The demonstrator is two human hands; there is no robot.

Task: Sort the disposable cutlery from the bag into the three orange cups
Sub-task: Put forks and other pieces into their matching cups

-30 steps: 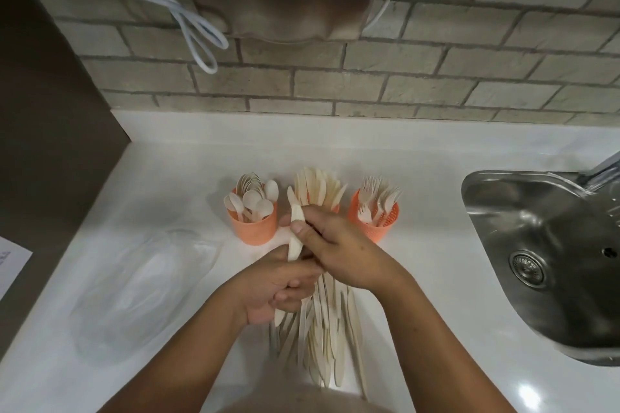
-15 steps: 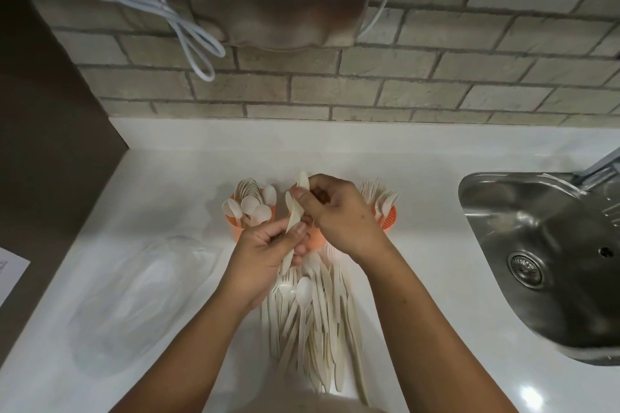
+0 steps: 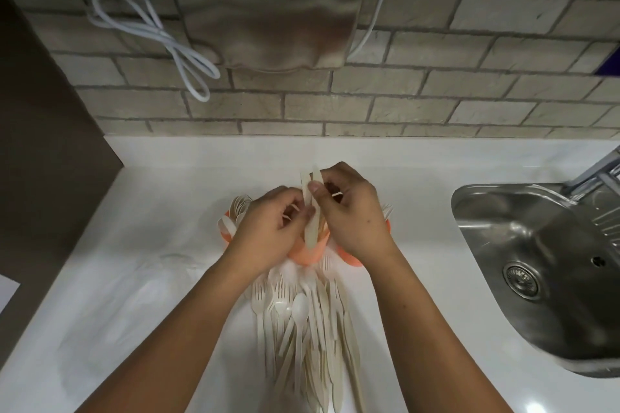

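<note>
Both hands are raised over the middle orange cup (image 3: 310,253), higher and farther toward the back edge of the counter (image 3: 188,171) than half a second ago. The right hand (image 3: 352,211) pinches a pale knife (image 3: 310,211) between thumb and forefinger near its upper end. The left hand (image 3: 268,228) pinches the same knife lower down, fingers curled around it. The knife stands nearly upright, its lower tip now just above or inside the middle cup's mouth; which of the two cannot be determined. A second thin pale piece shows beside the knife's upper end.

The hands now cover most of the three cups. Of the left orange cup (image 3: 225,234), only a rim section and several spoon bowls remain visible. Of the right orange cup (image 3: 350,258), only a base edge and a few fork tines show.

The unsorted cutlery pile (image 3: 305,329), made up of forks, spoons and knives, lies unchanged on the counter between the forearms, toward the front edge. The clear plastic bag (image 3: 134,305) lies flat to the left of the pile. The steel sink (image 3: 543,261) occupies the right end of the counter.
</note>
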